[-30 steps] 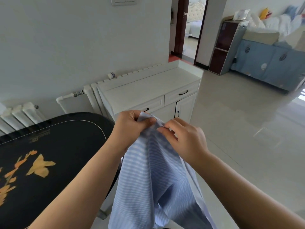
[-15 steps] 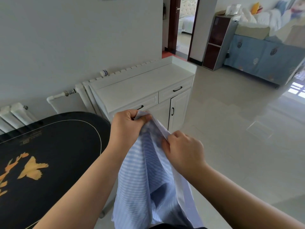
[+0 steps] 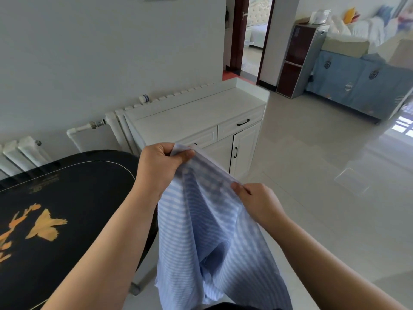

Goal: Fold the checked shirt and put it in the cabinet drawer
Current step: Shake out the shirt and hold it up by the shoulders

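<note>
The light blue checked shirt [image 3: 207,238] hangs in the air in front of me, loose and unfolded. My left hand [image 3: 159,166] grips its top edge, held higher. My right hand [image 3: 257,201] pinches the same edge lower and to the right, so the hem runs taut between them. Beyond the hands stands the white cabinet [image 3: 192,115] against the wall. Its right drawer [image 3: 240,126], with a black handle, is closed. The left drawer is mostly hidden behind my left hand and the shirt.
A black oval table [image 3: 55,209] with a gold flower pattern lies at my left. White radiators [image 3: 22,153] line the wall behind it. Glossy tiled floor [image 3: 324,175] spreads to the right, with a dark shelf unit [image 3: 299,59] and a blue-covered sofa [image 3: 362,83] at the far side.
My hands have drawn apart along the shirt's edge: the right hand slid down and to the right, the left stayed up. The fabric between them has spread out.
</note>
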The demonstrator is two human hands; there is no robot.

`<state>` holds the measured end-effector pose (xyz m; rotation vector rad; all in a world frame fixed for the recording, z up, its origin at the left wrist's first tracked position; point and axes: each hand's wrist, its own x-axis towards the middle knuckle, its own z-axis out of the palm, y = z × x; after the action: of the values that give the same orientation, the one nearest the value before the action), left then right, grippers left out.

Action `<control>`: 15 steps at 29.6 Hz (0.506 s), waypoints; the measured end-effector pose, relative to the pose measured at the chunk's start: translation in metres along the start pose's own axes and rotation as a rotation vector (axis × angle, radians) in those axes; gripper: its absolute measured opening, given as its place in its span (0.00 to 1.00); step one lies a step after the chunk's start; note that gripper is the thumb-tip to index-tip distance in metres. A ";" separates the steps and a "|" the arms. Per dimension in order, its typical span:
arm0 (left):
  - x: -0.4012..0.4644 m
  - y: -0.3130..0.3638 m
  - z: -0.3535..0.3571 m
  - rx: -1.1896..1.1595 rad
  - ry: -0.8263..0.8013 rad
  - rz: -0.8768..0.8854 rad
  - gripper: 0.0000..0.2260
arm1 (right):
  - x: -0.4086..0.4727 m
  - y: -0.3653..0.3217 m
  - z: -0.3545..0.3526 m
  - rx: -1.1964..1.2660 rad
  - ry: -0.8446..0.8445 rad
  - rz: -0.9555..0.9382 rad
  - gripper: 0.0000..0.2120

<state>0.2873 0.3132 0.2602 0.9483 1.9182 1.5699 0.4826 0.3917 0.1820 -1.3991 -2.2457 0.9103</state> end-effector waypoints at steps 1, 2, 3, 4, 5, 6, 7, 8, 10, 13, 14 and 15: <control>0.001 0.000 -0.002 -0.011 -0.006 -0.001 0.03 | 0.001 0.003 0.003 0.026 -0.014 0.004 0.27; 0.002 0.000 -0.005 -0.014 -0.023 -0.004 0.03 | 0.002 0.005 0.004 0.068 -0.026 0.002 0.26; 0.004 -0.001 -0.008 -0.006 -0.051 -0.007 0.03 | 0.004 0.005 0.004 0.108 -0.041 -0.006 0.26; 0.006 -0.002 -0.013 0.005 -0.085 -0.015 0.02 | 0.007 0.007 0.003 0.144 -0.062 -0.014 0.25; 0.009 -0.003 -0.018 0.003 -0.127 -0.030 0.03 | 0.009 0.007 0.001 0.176 -0.091 -0.016 0.25; 0.012 -0.006 -0.024 -0.020 -0.182 -0.052 0.05 | 0.011 0.007 -0.002 0.208 -0.118 -0.012 0.25; 0.015 -0.009 -0.029 -0.054 -0.243 -0.081 0.07 | 0.012 0.008 -0.006 0.245 -0.146 0.000 0.26; 0.017 -0.011 -0.034 -0.087 -0.300 -0.115 0.08 | 0.012 0.007 -0.010 0.293 -0.174 0.012 0.26; 0.019 -0.015 -0.039 -0.132 -0.357 -0.168 0.05 | 0.013 0.007 -0.016 0.370 -0.227 0.008 0.21; 0.023 -0.022 -0.041 -0.199 -0.330 -0.199 0.06 | 0.016 0.007 -0.021 0.423 -0.284 -0.035 0.14; 0.024 -0.023 -0.041 -0.226 -0.308 -0.205 0.05 | 0.016 0.008 -0.022 0.421 -0.293 -0.046 0.14; 0.025 -0.024 -0.040 -0.248 -0.284 -0.206 0.04 | 0.017 0.009 -0.021 0.411 -0.295 -0.055 0.14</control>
<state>0.2366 0.3048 0.2474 0.7919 1.5330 1.4271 0.4931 0.4166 0.1906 -1.0689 -2.1107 1.5394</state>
